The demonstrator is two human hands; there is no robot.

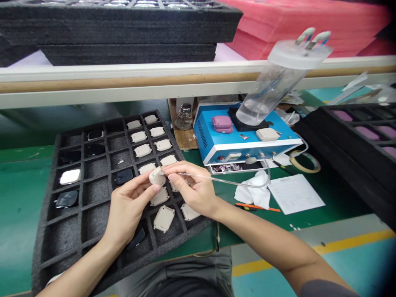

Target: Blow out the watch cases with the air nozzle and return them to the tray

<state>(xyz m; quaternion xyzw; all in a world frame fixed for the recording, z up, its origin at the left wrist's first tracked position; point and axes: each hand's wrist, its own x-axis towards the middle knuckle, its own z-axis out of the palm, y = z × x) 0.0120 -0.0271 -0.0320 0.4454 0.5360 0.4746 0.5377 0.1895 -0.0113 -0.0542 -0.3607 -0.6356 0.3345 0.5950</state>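
My left hand [130, 202] grips a small beige watch-like case [157, 177] between thumb and fingers, tilted above the black foam tray [47, 202]. Closed around the end of a clear thin tube [229, 181], my right hand [196, 189] brings its tip to the case's edge. Whether the tip touches or enters the case is too small to tell. Below both hands, the tray's right columns hold several similar beige cases [163, 218]. Its left columns hold black pieces [67, 199] and one white piece [69, 177].
The tube runs to a blue box machine [213, 144] bearing a clear cylinder [260, 99], purple cases [222, 123] and a beige case [267, 134]. A glass bottle [185, 117], tissue [255, 189], paper [295, 194] and tape roll [309, 168] lie near. A shelf edge [123, 88] crosses above.
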